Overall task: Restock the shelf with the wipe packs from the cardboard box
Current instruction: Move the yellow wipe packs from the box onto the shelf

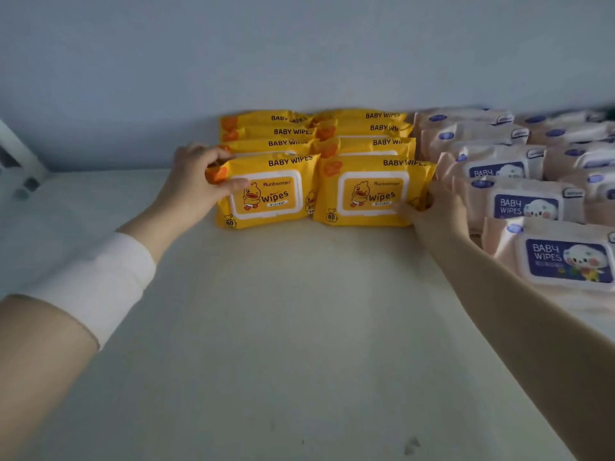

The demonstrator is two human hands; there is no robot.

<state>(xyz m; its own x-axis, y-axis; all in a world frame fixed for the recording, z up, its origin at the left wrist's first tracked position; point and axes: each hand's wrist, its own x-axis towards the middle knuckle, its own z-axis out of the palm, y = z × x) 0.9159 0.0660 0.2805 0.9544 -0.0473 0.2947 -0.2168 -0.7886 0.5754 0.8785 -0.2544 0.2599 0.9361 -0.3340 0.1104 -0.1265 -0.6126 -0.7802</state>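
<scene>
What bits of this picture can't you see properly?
- Cardboard box: nowhere in the head view, outside the frame.
- Back yellow packs: only top edges show; the left front pack and right front pack hide the rest.
- Right hand: fingertips tucked behind the right front pack.
- Pink packs: the rightmost are cut off by the picture's edge.
- Small print under "Wipes": too blurred to read.

The fingertips of the left hand [193,181] were hidden behind the top corner of the left yellow pack [266,194] it gripped. The fingertips of the right hand [436,214] were tucked out of sight behind the right yellow pack [369,194] it held. Behind the fingers, the back yellow packs [289,131] showed only their top strips. Right of the right fingers, the pink packs [565,257] were cut off by the edge.
</scene>
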